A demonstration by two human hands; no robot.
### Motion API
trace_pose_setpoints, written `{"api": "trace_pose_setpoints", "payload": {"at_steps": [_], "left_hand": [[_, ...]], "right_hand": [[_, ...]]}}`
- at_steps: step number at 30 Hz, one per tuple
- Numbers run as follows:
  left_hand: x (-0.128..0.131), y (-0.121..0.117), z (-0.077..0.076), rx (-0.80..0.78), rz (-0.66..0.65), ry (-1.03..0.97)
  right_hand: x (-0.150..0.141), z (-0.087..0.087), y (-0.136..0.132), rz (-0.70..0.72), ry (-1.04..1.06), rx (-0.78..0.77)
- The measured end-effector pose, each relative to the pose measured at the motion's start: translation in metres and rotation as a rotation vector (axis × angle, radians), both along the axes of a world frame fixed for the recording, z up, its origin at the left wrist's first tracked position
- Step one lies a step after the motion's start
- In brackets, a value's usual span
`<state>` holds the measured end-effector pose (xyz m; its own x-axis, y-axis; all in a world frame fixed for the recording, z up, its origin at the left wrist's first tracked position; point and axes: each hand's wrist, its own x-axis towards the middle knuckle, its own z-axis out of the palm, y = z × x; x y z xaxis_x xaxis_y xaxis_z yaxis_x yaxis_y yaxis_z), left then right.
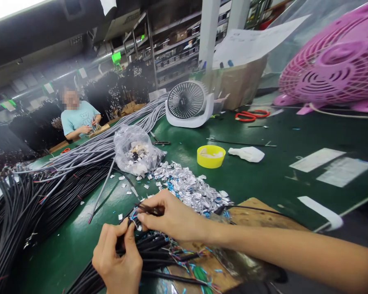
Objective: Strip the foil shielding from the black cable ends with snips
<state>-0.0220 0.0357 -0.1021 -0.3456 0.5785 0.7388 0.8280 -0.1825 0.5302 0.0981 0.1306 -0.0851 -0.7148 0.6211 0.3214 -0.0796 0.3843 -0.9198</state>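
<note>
Pinched between thumb and forefinger of my left hand (118, 253) is the end of a black cable, whose thin blue and white wires (134, 215) stick out at the tip. My right hand (168, 214) is closed on a dark slim tool (150, 209); its exact kind is hard to make out. The tool's tip and my right fingers are right at the bared wires. Below both hands lies a bundle of black cables (155, 245), several with coloured wire ends (187, 257). Just beyond my right hand is a heap of silver foil scraps (187, 185) with blue bits.
A clear plastic bag (135, 149), yellow ring (211, 157), white fan (187, 104), red-handled scissors (252, 116) and pink fan (334, 61) stand or lie beyond. Grey cables (98, 143) and black cables (58, 204) fill the left. A wooden board (254, 208) lies under my right forearm. Another person (79, 116) sits farther back.
</note>
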Motion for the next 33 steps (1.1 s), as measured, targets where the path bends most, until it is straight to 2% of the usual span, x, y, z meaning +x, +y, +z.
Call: {"api": "trace_pose_setpoints", "payload": {"at_steps": [4,7,8,10,13,15,17,21,27,33], "left_hand": [[0.001,-0.001,0.002,-0.003,-0.001,-0.036],[0.002,0.0,0.004,-0.026,-0.042,-0.079],[0.002,0.0,0.005,-0.037,-0.059,-0.098],[0.001,0.001,0.006,-0.065,-0.098,-0.143],[-0.003,0.0,0.008,-0.101,-0.146,-0.215],[-0.005,-0.001,0.008,-0.108,-0.159,-0.247],[-0.008,-0.003,0.007,-0.101,-0.163,-0.261],[-0.014,-0.004,0.003,-0.092,-0.178,-0.245],[-0.023,-0.002,0.006,0.0,-0.126,0.214],[-0.017,0.0,0.016,0.133,-0.073,0.37]], "right_hand": [[0.002,-0.009,-0.007,-0.134,0.115,0.447],[0.005,-0.015,-0.01,-0.234,0.102,0.825],[0.005,-0.015,-0.011,-0.248,0.085,0.891],[0.005,-0.013,-0.011,-0.239,0.089,0.854],[0.006,-0.006,-0.009,-0.221,0.141,0.561],[0.006,0.0,-0.007,-0.224,0.132,0.438],[0.006,0.003,-0.006,-0.22,0.104,0.416],[0.006,0.004,-0.005,-0.111,0.056,0.437],[0.004,-0.002,-0.005,-0.053,0.033,0.366],[0.004,-0.002,-0.004,-0.035,0.013,0.319]]}}
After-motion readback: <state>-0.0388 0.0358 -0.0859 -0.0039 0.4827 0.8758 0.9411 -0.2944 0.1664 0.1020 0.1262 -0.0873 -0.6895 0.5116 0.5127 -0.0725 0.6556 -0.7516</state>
